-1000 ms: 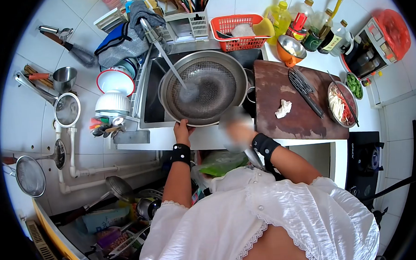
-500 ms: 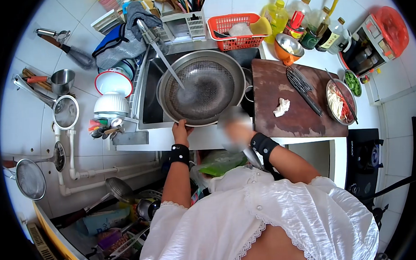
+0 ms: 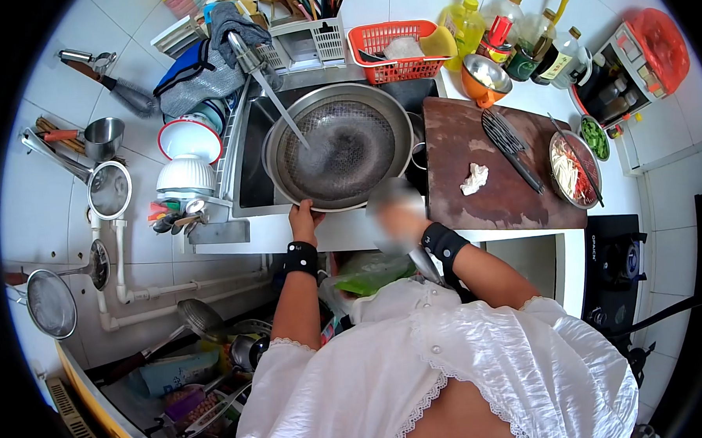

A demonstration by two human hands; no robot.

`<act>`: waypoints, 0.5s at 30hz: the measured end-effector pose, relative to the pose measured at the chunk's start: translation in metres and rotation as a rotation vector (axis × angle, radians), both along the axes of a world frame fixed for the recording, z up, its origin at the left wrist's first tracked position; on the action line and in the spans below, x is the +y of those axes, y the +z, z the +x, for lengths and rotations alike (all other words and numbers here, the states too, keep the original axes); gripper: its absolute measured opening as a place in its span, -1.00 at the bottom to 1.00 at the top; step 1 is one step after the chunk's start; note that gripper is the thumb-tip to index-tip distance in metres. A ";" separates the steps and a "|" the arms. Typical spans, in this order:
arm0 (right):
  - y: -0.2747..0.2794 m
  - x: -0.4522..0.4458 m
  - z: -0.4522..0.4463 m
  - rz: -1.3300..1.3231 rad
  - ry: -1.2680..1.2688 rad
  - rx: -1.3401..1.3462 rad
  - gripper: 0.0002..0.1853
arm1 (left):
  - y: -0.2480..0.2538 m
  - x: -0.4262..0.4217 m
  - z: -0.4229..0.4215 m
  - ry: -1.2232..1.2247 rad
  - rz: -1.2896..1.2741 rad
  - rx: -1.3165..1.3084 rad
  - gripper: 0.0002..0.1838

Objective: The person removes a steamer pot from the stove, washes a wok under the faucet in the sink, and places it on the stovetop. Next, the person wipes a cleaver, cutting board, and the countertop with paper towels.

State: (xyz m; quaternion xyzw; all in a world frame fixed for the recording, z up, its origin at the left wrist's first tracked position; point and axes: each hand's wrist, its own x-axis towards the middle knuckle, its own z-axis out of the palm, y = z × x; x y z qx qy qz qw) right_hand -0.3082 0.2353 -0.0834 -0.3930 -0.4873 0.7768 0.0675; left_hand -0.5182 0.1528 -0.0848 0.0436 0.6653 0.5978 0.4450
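Note:
A large dark wok [image 3: 340, 153] rests over the sink, with running water from the tap [image 3: 251, 57] falling into its left side. At the wok's near-left rim, my left hand [image 3: 305, 221] is closed on the edge, thumb on top and fingers underneath. My right hand [image 3: 404, 226] is by the near-right rim, partly covered by a blurred patch. Below that hand a shiny metal handle [image 3: 425, 264] sticks out, in line with the wok; the hand appears closed round it, though its fingers are unclear.
Right of the sink lies a brown cutting board [image 3: 461, 148] bearing a black-handled knife-like tool [image 3: 513, 153], a crumpled white piece [image 3: 475, 179] and a bowl of shredded vegetables [image 3: 572, 170]. Behind are a red basket [image 3: 386, 39] and bottles [image 3: 515, 36]. Bowls [image 3: 186, 177] stand left.
The water pattern inside the wok has shifted as the stream keeps running. Both hands stay in place; the whole view has moved very slightly.

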 end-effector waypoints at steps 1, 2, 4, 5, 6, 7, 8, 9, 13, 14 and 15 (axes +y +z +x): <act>0.005 -0.001 -0.001 -0.028 -0.017 -0.004 -0.82 | 0.001 0.000 0.000 -0.001 -0.002 0.000 -0.78; 0.010 -0.001 -0.001 -0.055 -0.034 -0.007 -0.82 | 0.001 0.000 0.000 0.001 -0.003 0.000 -0.78; 0.014 -0.001 -0.002 -0.174 -0.077 -0.028 -0.82 | 0.002 0.001 0.001 0.004 -0.005 -0.002 -0.78; 0.014 -0.001 -0.002 -0.171 -0.078 -0.027 -0.82 | 0.001 0.001 0.000 0.000 -0.008 -0.001 -0.78; 0.014 -0.002 -0.002 -0.168 -0.078 -0.027 -0.82 | 0.000 0.000 -0.001 -0.003 -0.011 -0.001 -0.78; 0.015 -0.002 -0.002 -0.165 -0.079 -0.027 -0.82 | 0.000 0.000 -0.001 -0.006 -0.015 -0.001 -0.78; 0.015 -0.003 -0.002 -0.157 -0.079 -0.032 -0.82 | -0.001 0.000 -0.001 -0.005 -0.008 -0.005 -0.78; 0.015 -0.003 -0.002 -0.148 -0.080 -0.038 -0.81 | -0.001 -0.001 -0.001 -0.004 -0.001 -0.009 -0.78; 0.016 -0.003 -0.002 -0.133 -0.076 -0.052 -0.81 | -0.003 -0.001 -0.001 0.000 0.014 -0.019 -0.79; 0.011 -0.003 -0.002 -0.074 -0.060 -0.028 -0.81 | -0.003 0.000 -0.002 -0.001 0.013 -0.020 -0.79; 0.007 -0.003 -0.002 -0.016 -0.043 -0.003 -0.81 | -0.003 0.000 -0.002 -0.001 0.012 -0.021 -0.79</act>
